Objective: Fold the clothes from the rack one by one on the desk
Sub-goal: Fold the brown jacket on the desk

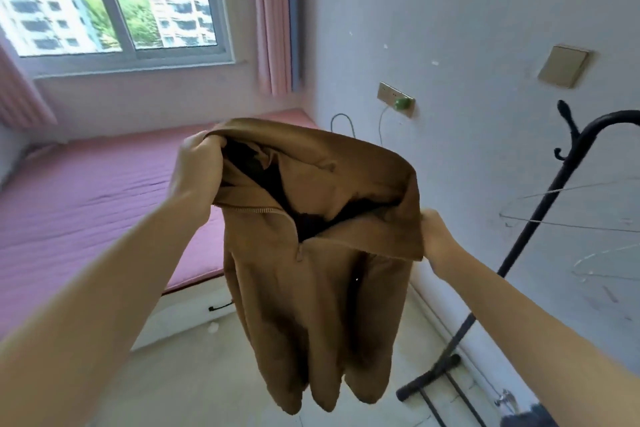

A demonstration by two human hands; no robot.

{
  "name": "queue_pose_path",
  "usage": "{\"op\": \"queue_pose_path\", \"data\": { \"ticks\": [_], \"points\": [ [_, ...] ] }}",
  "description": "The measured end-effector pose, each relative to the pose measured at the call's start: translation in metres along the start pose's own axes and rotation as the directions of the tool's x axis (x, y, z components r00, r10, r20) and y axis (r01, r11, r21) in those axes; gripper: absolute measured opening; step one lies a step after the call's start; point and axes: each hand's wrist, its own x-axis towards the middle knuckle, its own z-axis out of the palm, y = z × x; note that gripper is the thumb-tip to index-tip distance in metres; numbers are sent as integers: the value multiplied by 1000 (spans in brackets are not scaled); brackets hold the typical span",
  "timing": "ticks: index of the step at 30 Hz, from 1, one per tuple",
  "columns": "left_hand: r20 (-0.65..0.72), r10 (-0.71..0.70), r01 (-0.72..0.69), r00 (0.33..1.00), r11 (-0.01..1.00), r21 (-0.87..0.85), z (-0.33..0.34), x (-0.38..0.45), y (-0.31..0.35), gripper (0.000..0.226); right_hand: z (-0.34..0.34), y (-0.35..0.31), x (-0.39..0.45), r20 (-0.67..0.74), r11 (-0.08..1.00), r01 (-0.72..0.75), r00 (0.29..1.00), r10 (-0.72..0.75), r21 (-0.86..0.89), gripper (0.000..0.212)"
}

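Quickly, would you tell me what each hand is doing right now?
Left hand: grips the brown garment at its top.
Right hand: grips the same garment's other side.

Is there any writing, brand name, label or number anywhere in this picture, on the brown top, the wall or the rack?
No readable text anywhere.
Brown zip-neck fabric top: no print or label showing.
Beige wall socket plate and beige wall switch plate: no legible marks.
Black metal coat rack: nothing written.

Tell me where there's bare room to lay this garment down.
No desk shows. The pink mattress, between the window wall and the left hand, lies bare. Floor under the brown garment is bare too. By the right hand, the black rack and wire hangers crowd it.
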Motion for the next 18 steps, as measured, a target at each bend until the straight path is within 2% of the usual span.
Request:
{"op": "queue_pose_path", "data": {
  "ticks": [1, 4, 7, 11, 13, 14, 16, 18],
  "points": [
    [-45, -16, 17, 999, 1000, 23, -11, -6, -10, 24, 4, -11, 4, 58, 999, 47, 997, -49, 22, 34],
    [-137, -23, 39, 990, 993, 113, -50, -29, -34, 21, 25, -35, 12, 231, 974, 191, 960, -159, -123, 26],
    [-216, -77, 128, 973, 964, 234, -86, -61, -53, 23, 50, -47, 14, 449, 934, 296, 875, -181, -201, 16],
    [-253, -234, 317, 939, 875, 367, -143, -112, -77, 58, 84, -64, -3, 715, 918, 358, 686, -135, -171, 13],
    [-280, -306, 393, 910, 853, 343, -165, -139, -80, 58, 100, -69, -11, 790, 922, 363, 600, -124, -131, 13],
    [-247, -353, 422, 902, 840, 342, -173, -147, -83, 57, 104, -72, -14, 819, 932, 345, 564, -108, -115, 13],
    [-197, -464, 504, 863, 790, 348, -200, -179, -80, 69, 125, -79, -24, 887, 944, 318, 456, -70, -89, 28],
    [-184, -543, 571, 819, 740, 356, -233, -211, -75, 80, 151, -87, -37, 944, 950, 305, 329, -37, -69, 62]
  ]
}}
